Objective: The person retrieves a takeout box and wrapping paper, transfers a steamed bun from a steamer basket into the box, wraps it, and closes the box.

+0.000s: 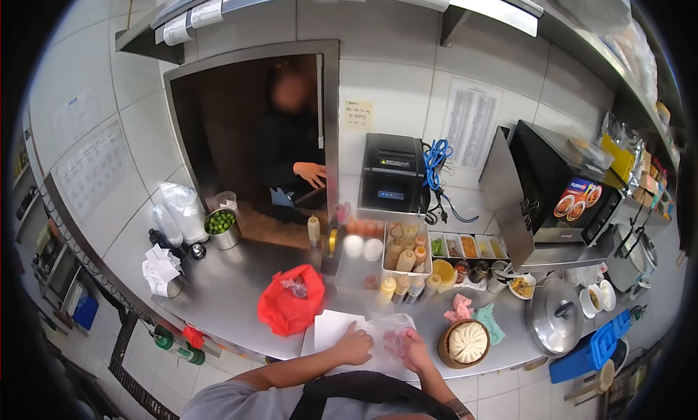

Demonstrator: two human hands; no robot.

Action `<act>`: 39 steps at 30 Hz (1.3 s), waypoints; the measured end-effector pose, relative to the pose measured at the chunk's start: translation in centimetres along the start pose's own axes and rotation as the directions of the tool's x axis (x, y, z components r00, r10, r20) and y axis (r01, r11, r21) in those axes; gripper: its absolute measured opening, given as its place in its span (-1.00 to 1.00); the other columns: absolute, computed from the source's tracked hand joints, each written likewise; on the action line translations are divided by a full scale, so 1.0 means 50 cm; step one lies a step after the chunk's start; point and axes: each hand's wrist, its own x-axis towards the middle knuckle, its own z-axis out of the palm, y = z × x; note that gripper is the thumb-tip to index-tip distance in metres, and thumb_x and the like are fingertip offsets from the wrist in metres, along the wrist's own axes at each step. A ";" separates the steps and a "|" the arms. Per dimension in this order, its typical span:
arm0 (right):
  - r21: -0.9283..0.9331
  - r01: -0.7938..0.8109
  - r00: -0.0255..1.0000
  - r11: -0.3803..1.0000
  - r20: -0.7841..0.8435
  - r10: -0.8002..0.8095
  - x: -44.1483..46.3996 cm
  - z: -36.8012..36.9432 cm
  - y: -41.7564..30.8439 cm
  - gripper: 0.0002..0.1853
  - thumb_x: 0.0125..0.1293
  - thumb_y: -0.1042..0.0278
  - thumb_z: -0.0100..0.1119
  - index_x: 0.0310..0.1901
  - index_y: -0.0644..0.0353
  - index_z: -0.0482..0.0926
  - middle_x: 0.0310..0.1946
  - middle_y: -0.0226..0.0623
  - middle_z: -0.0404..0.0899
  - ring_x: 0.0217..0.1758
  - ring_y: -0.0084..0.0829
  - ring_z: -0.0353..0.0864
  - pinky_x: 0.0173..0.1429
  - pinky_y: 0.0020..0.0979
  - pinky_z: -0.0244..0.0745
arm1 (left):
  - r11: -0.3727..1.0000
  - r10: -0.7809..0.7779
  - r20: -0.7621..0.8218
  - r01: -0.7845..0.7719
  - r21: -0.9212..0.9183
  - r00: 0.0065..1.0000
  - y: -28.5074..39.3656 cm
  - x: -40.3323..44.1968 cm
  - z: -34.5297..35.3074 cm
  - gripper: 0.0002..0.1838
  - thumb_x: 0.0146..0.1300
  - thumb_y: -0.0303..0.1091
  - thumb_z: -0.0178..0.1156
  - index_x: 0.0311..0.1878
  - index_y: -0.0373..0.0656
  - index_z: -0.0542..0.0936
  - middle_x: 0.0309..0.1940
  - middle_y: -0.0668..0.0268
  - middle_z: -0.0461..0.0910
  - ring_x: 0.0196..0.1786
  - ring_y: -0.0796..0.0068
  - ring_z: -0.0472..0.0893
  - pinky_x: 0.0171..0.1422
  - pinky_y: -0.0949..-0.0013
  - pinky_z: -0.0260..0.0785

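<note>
Clear, thin plastic bag (pixel 393 341), over a white sheet (pixel 331 330) at the near edge of the stainless-steel desk (pixel 229 296). The fingers of the right hand (pixel 416 352) are clamped on the bag; those of the left hand (pixel 354 346) lie slightly apart on the sheet. The film, being flimsy, could crumple or tear if pulled unevenly; the sheet could slide if left-hand pressure slackened. To the left, a crumpled red plastic bag (pixel 291 304) limits elbow room. To the right, a round brown steamer holding a pleated white bun (pixel 469 343) could be knocked by a wide sweep; pink (pixel 459 309) and green cloths (pixel 492 321) lie beside it. Squeeze bottles (pixel 387 291) obstruct the far side.
</note>
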 end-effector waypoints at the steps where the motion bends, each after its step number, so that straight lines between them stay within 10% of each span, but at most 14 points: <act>1: 0.293 -0.075 0.993 0.953 0.106 0.046 -0.020 0.003 -0.020 -0.79 0.61 0.34 0.03 0.13 0.17 0.55 0.25 0.01 0.60 0.31 -0.03 0.62 0.38 0.04 0.53 | 0.999 -0.018 0.102 0.014 0.036 0.995 0.008 0.005 -0.010 -0.52 0.27 -0.16 0.25 0.22 -0.14 0.64 0.14 0.19 0.64 0.36 0.15 0.50 0.66 -0.31 -0.07; 2: 0.551 -0.171 0.974 0.817 0.218 0.057 -0.034 0.004 -0.036 -0.78 0.59 0.36 0.05 0.16 0.17 0.55 0.31 0.03 0.57 0.39 -0.03 0.57 0.47 0.06 0.46 | 0.997 -0.039 0.202 0.024 0.074 0.979 0.015 0.009 -0.019 -0.49 0.27 -0.15 0.25 0.25 -0.15 0.63 0.16 0.18 0.63 0.35 0.11 0.49 0.66 -0.32 -0.07; 11: 0.750 -0.255 0.943 0.610 0.332 -0.014 -0.060 -0.056 -0.085 -0.81 0.48 0.30 0.17 -0.03 0.20 0.64 0.49 0.23 0.33 0.62 0.16 0.23 0.61 0.29 0.18 | 0.997 -0.044 0.141 0.053 -0.054 0.989 0.049 0.099 0.041 -0.44 0.26 -0.30 0.19 0.35 -0.21 0.52 0.20 0.00 0.58 0.29 -0.06 0.55 0.47 -0.19 0.25; 18: 0.810 -0.285 0.931 0.513 0.361 -0.053 0.008 -0.070 -0.061 -0.79 0.55 0.22 0.10 -0.14 0.16 0.62 0.45 0.11 0.38 0.58 0.15 0.28 0.57 0.41 0.14 | 0.953 -0.195 0.342 0.260 -0.157 0.919 0.051 0.150 -0.015 -0.57 0.26 -0.32 0.18 0.19 -0.21 0.65 0.21 0.01 0.63 0.28 -0.04 0.62 0.32 -0.12 0.41; 23: 0.837 -0.171 0.969 0.520 0.238 -0.065 0.021 -0.057 -0.071 -0.72 0.59 0.20 0.03 -0.16 0.22 0.61 0.40 0.09 0.44 0.54 0.10 0.35 0.59 0.37 0.17 | 0.991 -0.117 0.458 0.077 0.106 0.881 -0.042 0.140 -0.021 -0.64 0.29 -0.33 0.19 0.12 -0.20 0.70 0.22 0.05 0.63 0.27 0.01 0.64 0.19 -0.03 0.54; 29: 0.832 -0.143 0.989 0.536 0.146 0.036 -0.009 -0.116 -0.047 -0.76 0.57 0.35 -0.01 0.02 0.35 0.55 0.28 0.12 0.53 0.34 0.11 0.56 0.50 0.24 0.41 | 0.976 -0.215 0.346 0.186 0.117 0.913 -0.068 0.068 -0.079 -0.69 0.30 -0.47 0.15 0.08 -0.20 0.69 0.23 0.02 0.55 0.23 -0.01 0.63 0.20 -0.02 0.55; 32: 0.865 -0.182 0.961 0.467 0.056 0.271 0.088 -0.252 0.212 -0.73 0.54 0.44 -0.05 0.15 0.37 0.50 0.22 0.11 0.56 0.30 0.10 0.59 0.44 0.24 0.47 | 0.970 -0.243 0.209 0.240 0.042 0.947 -0.069 0.033 -0.080 -0.70 0.30 -0.48 0.13 0.05 -0.20 0.69 0.20 -0.03 0.54 0.17 -0.04 0.65 0.21 -0.03 0.54; 35: 0.042 0.060 0.869 0.997 -0.495 -0.031 0.021 -0.160 0.079 -0.73 0.52 0.51 -0.07 0.15 0.39 0.48 0.15 0.06 0.57 0.26 0.05 0.61 0.37 0.12 0.52 | 0.929 -0.339 0.036 0.341 -0.147 0.940 -0.058 0.017 -0.059 -0.73 0.30 -0.46 0.14 0.01 -0.24 0.68 0.18 -0.10 0.53 0.10 -0.10 0.65 0.22 -0.04 0.53; 38: -0.801 0.256 0.452 0.541 -0.395 -0.800 -0.059 -0.019 -0.100 -0.73 0.50 0.57 -0.09 0.15 0.40 0.46 0.08 0.01 0.59 0.23 0.01 0.63 0.30 0.00 0.57 | 0.880 -0.410 -0.014 0.391 -0.270 0.912 -0.061 0.016 -0.016 -0.74 0.30 -0.40 0.16 -0.03 -0.32 0.66 0.17 -0.17 0.52 0.08 -0.15 0.65 0.23 -0.05 0.52; 39: -0.844 0.307 0.530 0.441 -0.233 -0.815 -0.107 0.041 -0.190 -0.72 0.41 0.63 -0.01 0.12 0.37 0.46 0.14 0.07 0.54 0.28 0.04 0.58 0.28 -0.11 0.56 | 0.869 -0.418 -0.010 0.397 -0.296 0.908 -0.064 0.020 -0.005 -0.73 0.30 -0.38 0.17 -0.05 -0.37 0.65 0.17 -0.20 0.51 0.08 -0.17 0.64 0.23 -0.06 0.51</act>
